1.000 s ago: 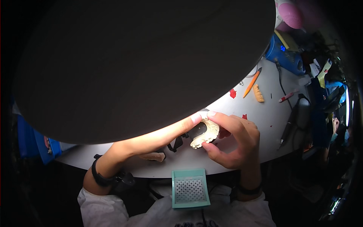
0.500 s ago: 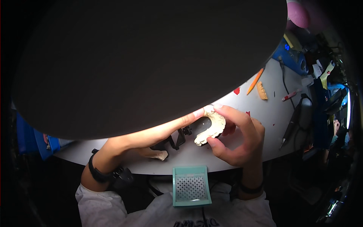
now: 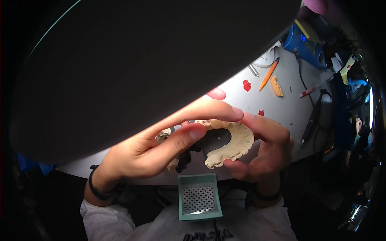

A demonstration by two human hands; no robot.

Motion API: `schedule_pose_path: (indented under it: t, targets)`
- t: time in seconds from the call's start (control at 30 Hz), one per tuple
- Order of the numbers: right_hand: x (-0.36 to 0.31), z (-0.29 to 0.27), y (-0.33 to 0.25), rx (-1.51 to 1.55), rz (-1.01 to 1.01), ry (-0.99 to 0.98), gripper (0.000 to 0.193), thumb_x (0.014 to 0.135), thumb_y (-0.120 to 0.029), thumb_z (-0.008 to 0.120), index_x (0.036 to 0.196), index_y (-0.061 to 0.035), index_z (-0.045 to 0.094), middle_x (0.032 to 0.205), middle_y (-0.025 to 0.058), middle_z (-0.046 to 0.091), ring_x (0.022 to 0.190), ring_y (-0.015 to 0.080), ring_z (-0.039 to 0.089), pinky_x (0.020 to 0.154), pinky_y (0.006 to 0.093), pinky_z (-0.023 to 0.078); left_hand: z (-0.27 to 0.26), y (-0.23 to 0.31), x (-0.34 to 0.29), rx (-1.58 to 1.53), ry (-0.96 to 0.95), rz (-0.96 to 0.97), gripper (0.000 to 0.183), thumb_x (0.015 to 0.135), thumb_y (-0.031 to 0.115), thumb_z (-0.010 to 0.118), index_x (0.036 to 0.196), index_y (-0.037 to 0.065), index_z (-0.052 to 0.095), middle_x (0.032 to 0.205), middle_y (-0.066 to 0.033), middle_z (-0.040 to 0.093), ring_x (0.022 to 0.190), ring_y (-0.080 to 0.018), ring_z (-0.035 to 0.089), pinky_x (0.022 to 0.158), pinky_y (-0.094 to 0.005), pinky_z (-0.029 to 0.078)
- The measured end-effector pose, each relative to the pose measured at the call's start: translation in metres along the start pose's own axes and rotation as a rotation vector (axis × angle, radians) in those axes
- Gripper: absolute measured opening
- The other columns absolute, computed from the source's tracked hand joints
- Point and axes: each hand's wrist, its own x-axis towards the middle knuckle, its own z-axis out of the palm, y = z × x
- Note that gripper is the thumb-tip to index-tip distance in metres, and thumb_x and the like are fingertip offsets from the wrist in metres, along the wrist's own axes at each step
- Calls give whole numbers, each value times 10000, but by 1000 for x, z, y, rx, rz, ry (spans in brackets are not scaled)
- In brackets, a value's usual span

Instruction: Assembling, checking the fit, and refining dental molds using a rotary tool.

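Observation:
Between my two hands is a cream, horseshoe-shaped plaster dental model [image 3: 242, 141] on a dark base, its tooth row facing outward. My right hand [image 3: 267, 146] grips its right side, index finger at the far edge and thumb at the near end. From the left, my left hand [image 3: 161, 146] closes on the model's other end, thumb and a finger pinching it. Beneath the left hand a black hinged articulator [image 3: 184, 160] shows in part, with pieces of pale plaster beside it. The large dark disc hides some of the left fingers.
A big dark round shape [image 3: 140, 68] blocks the upper left. On the white table [image 3: 295, 132] lie an orange pencil-like tool [image 3: 269, 74], a tan tooth-row piece [image 3: 276, 86], red scraps [image 3: 247, 85] and a black handpiece [image 3: 311, 122]. A green perforated tray [image 3: 199, 199] sits at the near edge.
The dental model has come nearer and shows larger. My left hand has shifted its hold, its thumb now visible on the model's left end. The view has moved slightly.

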Motion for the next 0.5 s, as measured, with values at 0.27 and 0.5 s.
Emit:
schedule_pose_path:
  t: [0.27, 0.5]
  targets:
    - [-3, 2, 3, 43, -31, 49, 645, 736, -285, 940, 1233, 6, 650, 801, 61, 717, 580, 116, 633, 516, 226, 484, 1, -7, 0, 51, 10, 35, 227, 978, 15, 604, 1175, -59, 691, 1151, -171, 720, 1278, -341, 583, 1057, -457, 483]
    - [-12, -6, -3, -61, 37, -90, 858, 704, -510, 934, 1241, 71, 601, 1129, 119, 640, 841, 152, 684, 655, 235, 565, -2, -7, 4, 100, -57, 65, 229, 966, -36, 580, 1164, -58, 694, 1174, -188, 702, 1273, -337, 580, 1045, -447, 493]
